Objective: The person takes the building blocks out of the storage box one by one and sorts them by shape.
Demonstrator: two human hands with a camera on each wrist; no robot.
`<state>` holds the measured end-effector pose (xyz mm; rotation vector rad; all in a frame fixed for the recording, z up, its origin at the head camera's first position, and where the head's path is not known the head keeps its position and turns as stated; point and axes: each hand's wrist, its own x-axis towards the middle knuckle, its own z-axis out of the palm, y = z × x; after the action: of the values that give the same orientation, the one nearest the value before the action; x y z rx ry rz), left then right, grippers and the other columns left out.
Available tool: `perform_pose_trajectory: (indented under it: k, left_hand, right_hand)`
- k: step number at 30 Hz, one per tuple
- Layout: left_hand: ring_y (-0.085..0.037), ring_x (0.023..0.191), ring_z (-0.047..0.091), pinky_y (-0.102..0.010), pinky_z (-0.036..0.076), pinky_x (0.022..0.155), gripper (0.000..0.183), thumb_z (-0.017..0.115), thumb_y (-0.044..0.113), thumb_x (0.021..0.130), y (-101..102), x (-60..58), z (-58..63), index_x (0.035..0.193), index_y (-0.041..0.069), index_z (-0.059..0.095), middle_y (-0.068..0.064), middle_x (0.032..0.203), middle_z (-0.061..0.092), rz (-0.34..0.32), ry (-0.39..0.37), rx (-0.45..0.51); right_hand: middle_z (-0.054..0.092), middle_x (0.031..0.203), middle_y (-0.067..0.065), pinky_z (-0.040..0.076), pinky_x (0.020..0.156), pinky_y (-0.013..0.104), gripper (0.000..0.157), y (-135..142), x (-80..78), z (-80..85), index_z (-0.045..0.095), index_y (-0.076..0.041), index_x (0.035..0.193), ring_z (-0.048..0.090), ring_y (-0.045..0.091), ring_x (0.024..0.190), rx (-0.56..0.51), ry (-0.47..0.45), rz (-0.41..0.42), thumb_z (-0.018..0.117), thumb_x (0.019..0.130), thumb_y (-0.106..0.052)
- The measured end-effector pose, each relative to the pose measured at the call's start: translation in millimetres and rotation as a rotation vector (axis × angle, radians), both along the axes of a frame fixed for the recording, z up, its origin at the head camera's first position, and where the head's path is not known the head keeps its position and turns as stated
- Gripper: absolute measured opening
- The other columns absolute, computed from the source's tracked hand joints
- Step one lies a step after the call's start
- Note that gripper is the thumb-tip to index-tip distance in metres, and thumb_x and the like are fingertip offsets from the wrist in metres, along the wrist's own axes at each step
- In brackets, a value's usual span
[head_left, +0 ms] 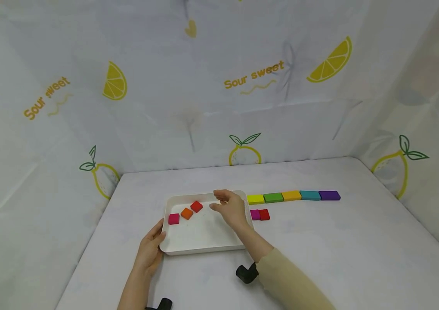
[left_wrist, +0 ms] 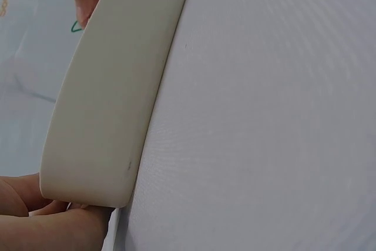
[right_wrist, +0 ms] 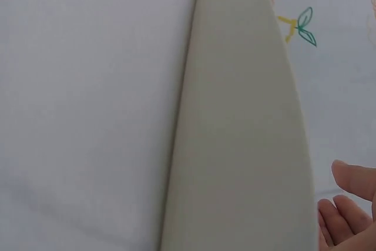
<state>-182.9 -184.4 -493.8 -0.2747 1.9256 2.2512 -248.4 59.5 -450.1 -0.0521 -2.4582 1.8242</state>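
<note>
A shallow white tray [head_left: 204,241] lies on the table. My left hand [head_left: 150,250] holds its left side, the thumb at the rim and the fingers along the outer wall. In the left wrist view, fingers [left_wrist: 64,227] touch the tray's corner [left_wrist: 94,168]. Over the tray's right part hovers my right hand [head_left: 232,211], thumb and fingers spread apart with nothing seen between them. In the tray's left half lie a pink block [head_left: 174,219], an orange block [head_left: 187,213] and a red block [head_left: 196,206], set apart from each other.
Behind the tray's right side runs a row of coloured blocks: yellow [head_left: 256,199], green [head_left: 273,197], orange [head_left: 291,196], teal [head_left: 310,195] and purple [head_left: 329,195]. A magenta block [head_left: 255,215] and red block [head_left: 264,214] touch in front. A printed cloth wall [head_left: 188,103] stands behind.
</note>
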Motion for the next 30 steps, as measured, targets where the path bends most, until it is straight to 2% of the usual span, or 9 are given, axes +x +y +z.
perform_pose_trajectory:
  k: [2,6,8,13,19,24,30]
  left_hand:
    - [-0.028,0.152,0.021,-0.008,0.044,0.1,0.055,0.036,0.005,0.105,0.3,-0.1,0.4,0.158,0.006,0.02,-0.013,0.167,0.015,0.004,-0.009,0.002]
    - [-0.028,0.153,0.02,-0.018,0.039,0.112,0.056,0.036,0.004,0.105,1.3,-0.2,2.2,0.158,0.006,0.019,-0.013,0.167,0.014,-0.003,-0.011,0.007]
    - [-0.029,0.153,0.019,-0.02,0.037,0.113,0.056,0.036,0.004,0.105,1.6,-0.2,3.0,0.158,0.005,0.019,-0.013,0.167,0.013,-0.005,-0.01,0.011]
    - [-0.028,0.153,0.019,-0.018,0.039,0.112,0.056,0.036,0.004,0.105,1.2,0.5,3.7,0.158,0.005,0.019,-0.014,0.167,0.013,0.005,-0.013,0.014]
    - [-0.029,0.154,0.019,-0.035,0.027,0.119,0.056,0.035,0.004,0.105,-1.4,1.0,3.4,0.158,0.006,0.018,-0.014,0.168,0.012,0.011,-0.015,0.014]
    - [-0.029,0.154,0.019,-0.035,0.026,0.121,0.055,0.036,0.005,0.105,-2.4,0.6,2.5,0.158,0.005,0.018,-0.014,0.167,0.013,0.012,-0.001,0.006]
    - [-0.031,0.153,0.02,-0.036,0.028,0.121,0.055,0.037,0.005,0.105,-0.4,-0.4,0.0,0.157,0.004,0.02,-0.017,0.167,0.014,0.006,0.011,-0.004]
  right_hand:
    - [0.072,0.119,0.011,0.055,0.102,0.038,0.038,-9.8,-1.7,-4.3,0.07,-0.005,0.119,0.066,0.028,0.114,0.018,0.012,0.005,0.078,0.082,-0.008]
    - [0.073,0.116,0.012,0.056,0.1,0.038,0.037,-23.3,-6.5,-12.9,0.07,-0.002,0.116,0.067,0.028,0.11,0.051,0.031,0.008,0.079,0.08,-0.006]
    - [0.074,0.115,0.013,0.056,0.099,0.038,0.037,-27.8,-9.2,-16.9,0.07,-0.001,0.116,0.067,0.028,0.11,0.076,0.042,0.009,0.079,0.08,-0.007]
    - [0.074,0.113,0.014,0.058,0.095,0.04,0.037,-37.9,-13.3,-22.9,0.071,-0.001,0.115,0.068,0.029,0.106,0.129,0.051,0.015,0.08,0.079,-0.006]
    - [0.074,0.111,0.014,0.059,0.092,0.04,0.037,-50.0,-18.5,-30.9,0.071,0.0,0.113,0.068,0.028,0.103,0.123,0.053,0.009,0.08,0.078,-0.002]
    - [0.074,0.111,0.014,0.059,0.091,0.038,0.038,-56.1,-23.7,-34.5,0.071,0.001,0.114,0.068,0.027,0.102,0.125,0.053,0.01,0.079,0.077,0.0]
    - [0.074,0.108,0.013,0.059,0.088,0.033,0.038,-59.4,-23.1,-34.1,0.071,0.001,0.113,0.066,0.025,0.097,0.14,0.026,-0.03,0.077,0.076,0.005]
